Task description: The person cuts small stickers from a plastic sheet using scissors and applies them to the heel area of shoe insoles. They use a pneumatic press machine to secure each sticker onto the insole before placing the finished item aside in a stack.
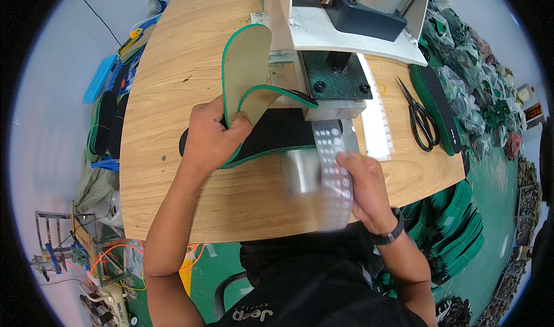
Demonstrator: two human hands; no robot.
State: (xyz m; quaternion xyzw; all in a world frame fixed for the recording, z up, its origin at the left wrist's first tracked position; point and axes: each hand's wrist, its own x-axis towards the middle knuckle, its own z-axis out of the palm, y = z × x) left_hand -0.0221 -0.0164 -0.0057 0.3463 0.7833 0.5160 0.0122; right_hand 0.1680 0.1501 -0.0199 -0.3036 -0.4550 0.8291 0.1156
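We seem to be at the stage of feeding insoles under the press head [337, 82] at the far middle of the wooden table [173, 96], with a label strip being drawn through at the same time. Our left hand [210, 139] is closed around a small stack of green-edged insoles [248, 67], thumb and fingers pinched on their near ends; the top ones curl up and away to the far side, tan undersides showing, while a black one [277, 134] lies flat with its toe reaching under the press. Our right hand [360, 185] has its fingers curled onto a silvery strip of round stickers [334, 165] running from the press base toward the near edge. Judging from this, the next move calls for seating the flat insole squarely under the head while keeping the curled ones clear. The strip's near end is blurred, the exact contact point beneath the press is hidden, and the machine's upper part is cut off. Black scissors [421, 119] lie to the right, beside another dark insole [441, 111].
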